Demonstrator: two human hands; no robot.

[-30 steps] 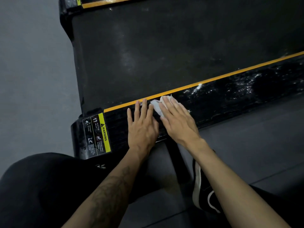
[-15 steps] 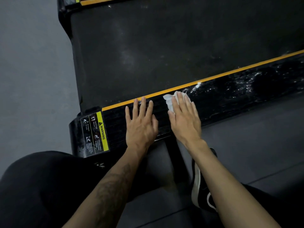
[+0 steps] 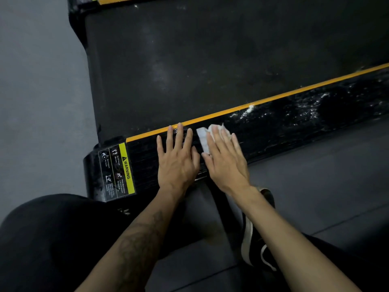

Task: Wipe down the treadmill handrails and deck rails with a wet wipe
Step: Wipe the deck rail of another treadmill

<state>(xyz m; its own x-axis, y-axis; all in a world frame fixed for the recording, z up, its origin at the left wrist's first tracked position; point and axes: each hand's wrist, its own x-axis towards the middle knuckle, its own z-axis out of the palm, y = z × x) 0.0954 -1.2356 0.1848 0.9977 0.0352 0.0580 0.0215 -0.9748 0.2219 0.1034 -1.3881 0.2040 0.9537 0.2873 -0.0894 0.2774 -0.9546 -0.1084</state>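
The black deck rail (image 3: 294, 121) of the treadmill runs from lower left to upper right, edged by an orange stripe (image 3: 273, 100). My right hand (image 3: 226, 163) lies flat with straight fingers on a crumpled white wet wipe (image 3: 203, 135), pressing it onto the rail. My left hand (image 3: 177, 163) rests flat on the rail just to the left, fingers spread, touching the right hand's side. Wet streaks glisten on the rail to the right. Most of the wipe is hidden under my fingers.
The black running belt (image 3: 210, 60) lies beyond the rail. A yellow and black warning label (image 3: 116, 171) marks the rail's rear end cap. Grey floor surrounds the treadmill. My knee (image 3: 42, 239) and black shoe (image 3: 256, 245) are below.
My right hand slid the wipe to the right along the rail, then back left until it sits against the left hand again. The left hand stayed in place.
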